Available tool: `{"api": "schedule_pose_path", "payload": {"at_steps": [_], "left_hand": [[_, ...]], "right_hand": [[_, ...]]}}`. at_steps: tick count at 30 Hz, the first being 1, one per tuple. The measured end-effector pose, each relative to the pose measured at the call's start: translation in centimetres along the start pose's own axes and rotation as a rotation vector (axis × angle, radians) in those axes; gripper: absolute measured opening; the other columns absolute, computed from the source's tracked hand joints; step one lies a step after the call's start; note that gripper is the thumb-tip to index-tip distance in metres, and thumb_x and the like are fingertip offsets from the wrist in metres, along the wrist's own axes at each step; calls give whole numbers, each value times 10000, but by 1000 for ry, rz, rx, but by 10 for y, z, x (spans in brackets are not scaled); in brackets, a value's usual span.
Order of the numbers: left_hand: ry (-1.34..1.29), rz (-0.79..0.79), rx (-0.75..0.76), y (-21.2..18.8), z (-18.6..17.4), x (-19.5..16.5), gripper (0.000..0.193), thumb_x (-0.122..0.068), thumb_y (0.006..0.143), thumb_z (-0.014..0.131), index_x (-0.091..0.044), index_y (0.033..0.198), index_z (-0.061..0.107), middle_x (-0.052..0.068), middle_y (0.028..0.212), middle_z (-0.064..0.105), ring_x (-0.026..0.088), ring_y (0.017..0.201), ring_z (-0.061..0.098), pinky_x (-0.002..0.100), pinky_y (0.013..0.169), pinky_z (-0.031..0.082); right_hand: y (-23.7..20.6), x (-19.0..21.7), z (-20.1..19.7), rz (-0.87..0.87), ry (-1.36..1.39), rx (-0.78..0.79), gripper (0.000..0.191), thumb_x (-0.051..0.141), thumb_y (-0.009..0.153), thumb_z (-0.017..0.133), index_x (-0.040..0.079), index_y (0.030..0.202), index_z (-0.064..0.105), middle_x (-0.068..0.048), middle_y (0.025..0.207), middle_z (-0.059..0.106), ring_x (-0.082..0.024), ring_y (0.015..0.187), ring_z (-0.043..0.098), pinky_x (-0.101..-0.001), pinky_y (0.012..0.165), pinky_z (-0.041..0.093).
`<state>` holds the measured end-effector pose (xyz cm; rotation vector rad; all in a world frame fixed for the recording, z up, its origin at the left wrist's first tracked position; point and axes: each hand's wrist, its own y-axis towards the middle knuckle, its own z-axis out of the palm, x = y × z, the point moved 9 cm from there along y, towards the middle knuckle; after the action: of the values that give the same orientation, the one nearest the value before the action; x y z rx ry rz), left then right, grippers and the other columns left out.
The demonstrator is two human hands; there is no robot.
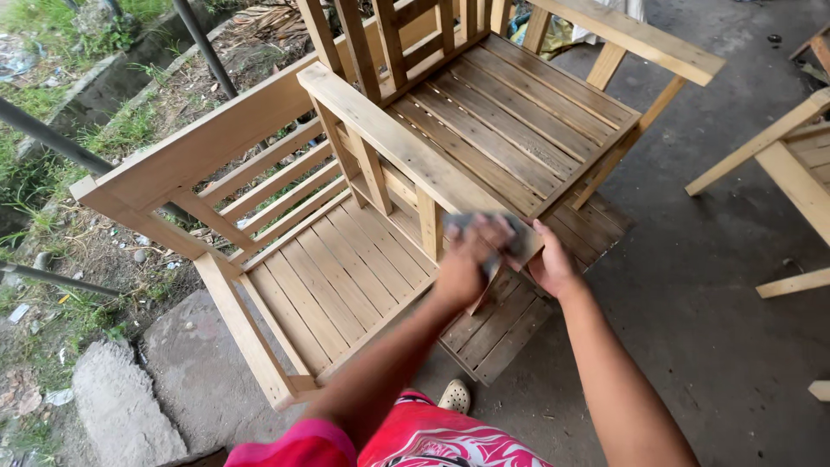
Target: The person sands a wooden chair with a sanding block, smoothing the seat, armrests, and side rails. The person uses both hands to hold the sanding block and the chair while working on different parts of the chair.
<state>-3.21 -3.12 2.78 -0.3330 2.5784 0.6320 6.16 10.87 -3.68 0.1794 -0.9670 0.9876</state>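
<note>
— Start with the big pieces. What's in front of the person?

— Two bare wooden chairs, side by side. The left chair (pixel 285 259) is nearer the grass; the right chair (pixel 510 130) stands on the concrete floor (pixel 735 329). Part of a third frame (pixel 795 164) shows at the right edge.

— And the work itself?

— It looks like sanding. The spot being worked is the front end of the armrest (pixel 389 138) that runs between the two seats, right where it meets its front post.

— Which hand does what?

— The left hand (pixel 467 264) is blurred, which I read as rubbing. It presses a grey sanding pad (pixel 484 227) flat on the armrest's end, fingers curled over the pad and closed on it. The right hand (pixel 549 259) sits just beside it, fingers wrapped around the corner of the armrest, steadying the chair, I'd judge.

— How do the arms lie?

— Both reach forward and slightly up from the lower edge of the view, the forearms drawing together toward that corner. The left wrist is bent down over the pad.

— What would the next stroke call for?

— As a judgement: even pressure along the grain, keeping the pad flat so the edge isn't rounded unevenly, and the right hand's grip kept clear of the pad's path.

— Anything smaller?

— A pale shoe (pixel 456 396) on the floor below the arms.
</note>
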Motion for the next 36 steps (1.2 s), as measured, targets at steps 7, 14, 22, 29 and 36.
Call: {"api": "schedule_pose_path", "payload": {"at_steps": [7,14,22,29,36], "left_hand": [[133,-176,-240,42,-67,61,644,7,971,500,-109,1590,369,101,1682,298,362,1542,188,599,1225,98],[-35,56,277,-25,23,-49,895,-41,807,634,-258,1597,274,4,1655,234,279,1537,174,606,1228,49],[81,-109,-129,31,-60,70,737,-73,952,527,-167,1626,245,89,1683,201,338,1560,219,588,1251,92],[41,377,166,-32,4,-42,743,-160,871,577,-189,1558,294,59,1646,287,329,1511,297,615,1202,130],[90,127,-144,31,-85,109,599,-139,985,585,-226,1542,383,74,1611,462,315,1482,365,657,1152,242]], "right_hand": [[-10,3,-5,-33,-79,-179,397,369,1042,546,71,1295,619,-22,1250,680,-147,1172,620,-310,1036,462],[-18,-8,-1,14,67,-80,492,500,1081,505,54,1264,600,-81,1188,665,-225,1095,620,-376,981,483],[-46,-13,9,-212,126,-98,662,591,1039,376,90,1451,508,-29,1431,588,-169,1299,556,-369,1118,437],[-63,-18,36,-269,84,-204,803,693,1004,238,100,1517,410,-78,1454,542,-242,1338,517,-450,1130,405],[-129,-25,60,-297,38,-272,902,719,983,259,55,1592,309,-163,1497,540,-322,1332,552,-469,1090,462]]}}
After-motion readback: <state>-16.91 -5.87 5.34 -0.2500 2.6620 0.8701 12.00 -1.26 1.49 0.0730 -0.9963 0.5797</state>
